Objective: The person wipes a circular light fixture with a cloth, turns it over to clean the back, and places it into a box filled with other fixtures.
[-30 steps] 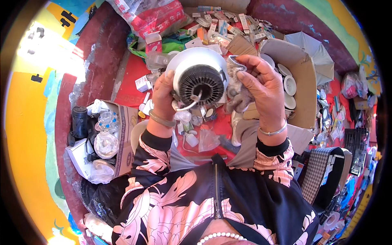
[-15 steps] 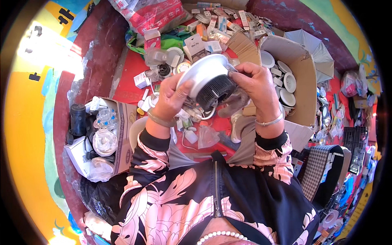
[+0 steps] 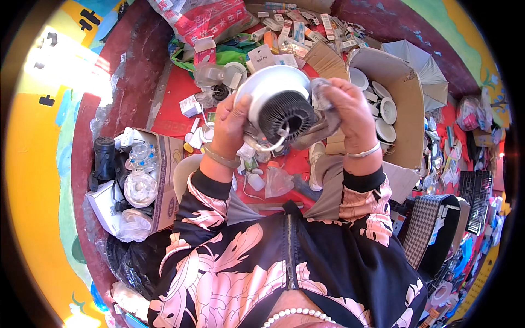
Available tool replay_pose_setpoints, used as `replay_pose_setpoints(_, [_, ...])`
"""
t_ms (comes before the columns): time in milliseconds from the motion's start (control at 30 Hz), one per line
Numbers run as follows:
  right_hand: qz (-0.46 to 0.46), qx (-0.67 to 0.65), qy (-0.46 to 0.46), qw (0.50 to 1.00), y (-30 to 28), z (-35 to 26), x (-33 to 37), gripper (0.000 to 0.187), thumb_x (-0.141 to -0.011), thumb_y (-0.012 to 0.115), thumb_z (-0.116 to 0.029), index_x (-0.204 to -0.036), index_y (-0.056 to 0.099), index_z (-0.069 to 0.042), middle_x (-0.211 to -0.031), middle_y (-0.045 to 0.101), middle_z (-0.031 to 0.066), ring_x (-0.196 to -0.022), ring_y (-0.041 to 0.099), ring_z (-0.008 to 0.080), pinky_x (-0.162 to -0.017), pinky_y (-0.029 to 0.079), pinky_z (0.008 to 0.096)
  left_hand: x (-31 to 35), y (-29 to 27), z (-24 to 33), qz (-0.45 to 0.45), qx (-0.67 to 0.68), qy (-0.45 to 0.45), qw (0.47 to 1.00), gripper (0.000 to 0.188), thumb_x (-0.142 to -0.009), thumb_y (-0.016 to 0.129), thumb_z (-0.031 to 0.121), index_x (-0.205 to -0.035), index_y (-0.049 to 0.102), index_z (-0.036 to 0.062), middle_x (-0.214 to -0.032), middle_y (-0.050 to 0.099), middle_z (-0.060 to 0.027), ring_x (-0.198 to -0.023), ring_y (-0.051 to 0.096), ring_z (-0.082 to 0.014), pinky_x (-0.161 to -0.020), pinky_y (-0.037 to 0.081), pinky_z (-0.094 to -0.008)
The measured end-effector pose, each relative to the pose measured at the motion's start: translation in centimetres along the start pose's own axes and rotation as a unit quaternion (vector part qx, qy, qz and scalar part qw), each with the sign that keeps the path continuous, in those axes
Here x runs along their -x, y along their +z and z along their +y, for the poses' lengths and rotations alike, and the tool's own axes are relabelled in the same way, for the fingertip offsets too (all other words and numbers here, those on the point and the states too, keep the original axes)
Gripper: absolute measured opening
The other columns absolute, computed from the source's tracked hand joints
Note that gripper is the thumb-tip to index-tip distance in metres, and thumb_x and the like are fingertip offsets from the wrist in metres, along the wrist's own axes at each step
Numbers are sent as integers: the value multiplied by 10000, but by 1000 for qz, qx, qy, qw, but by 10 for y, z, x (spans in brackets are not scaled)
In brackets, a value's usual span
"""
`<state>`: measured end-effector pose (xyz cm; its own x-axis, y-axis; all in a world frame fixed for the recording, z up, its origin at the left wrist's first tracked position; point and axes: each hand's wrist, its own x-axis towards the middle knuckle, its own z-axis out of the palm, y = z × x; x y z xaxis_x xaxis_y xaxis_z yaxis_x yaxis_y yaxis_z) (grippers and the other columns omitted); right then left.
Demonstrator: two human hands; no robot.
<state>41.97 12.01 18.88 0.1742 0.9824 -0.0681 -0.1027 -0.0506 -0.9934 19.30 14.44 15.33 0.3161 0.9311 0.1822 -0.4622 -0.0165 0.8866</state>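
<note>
My left hand point(image 3: 229, 126) grips a round downlight point(image 3: 273, 90) by its edge, thumb on the white rim. The lamp is tilted so its black finned heat sink point(image 3: 284, 115) faces me, and a short white cable point(image 3: 268, 146) loops from it. My right hand point(image 3: 353, 115) is closed on a crumpled grey cloth point(image 3: 324, 128) beside the lamp's right side. Part of the cloth hangs below the lamp. The fingers of my left hand behind the rim are hidden.
An open cardboard box point(image 3: 407, 120) at right holds several round white lamps. Another box point(image 3: 164, 175) at left contains bagged parts. Small cartons point(image 3: 295, 33) lie heaped at the far side, near a red-and-white sack point(image 3: 219, 22). Loose parts lie on the red ground sheet point(image 3: 178, 109).
The downlight has turned so more of its heat sink faces me. My right hand has moved slightly right, away from the rim, with the cloth bunched in it.
</note>
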Motion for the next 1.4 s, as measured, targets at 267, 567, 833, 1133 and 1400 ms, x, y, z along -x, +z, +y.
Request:
replay_pose_setpoints(267, [25,-117,-109,987,-17,-25,8,182,-828,605,-25,-1002,633,22,-883,628,24,-792,566,75,-705,448,188,-3,-10,1,-14,164,7,986,418,-951,346,290,-1160,489,-43,-1067,602,-154,-930,618,-219,-838,509,-345])
replay_pose_setpoints(567, [-25,337,-404,850,32,-36,27,282,-734,596,65,-1008,633,8,-962,562,101,-839,537,216,-734,439,295,-9,0,3,-11,250,-104,963,457,-934,386,290,-1217,436,-66,-1095,586,-180,-975,606,-243,-859,504,-355])
replay_pose_setpoints(833, [8,420,-389,820,49,-17,29,393,-670,566,90,-1058,596,33,-1086,506,159,-938,502,298,-821,426,351,-7,-6,-8,30,194,33,980,417,-925,387,267,-1209,453,-32,-1149,551,-185,-1018,581,-275,-896,481,-392])
replay_pose_setpoints(1133, [-321,24,-204,925,41,-37,39,147,-744,576,47,-873,646,37,-943,605,107,-849,582,183,-731,460,288,-27,-35,-14,64,408,5,911,512,-850,493,388,-1243,470,61,-1248,506,-137,-1127,505,-334,-986,390,-493])
replay_pose_setpoints(1400, [-97,-115,-168,974,25,-40,38,212,-779,542,66,-972,626,40,-1044,566,99,-955,532,154,-834,414,256,-23,-30,-26,51,431,-35,900,527,-851,483,399,-1232,475,35,-1209,529,-175,-1082,542,-340,-935,446,-479])
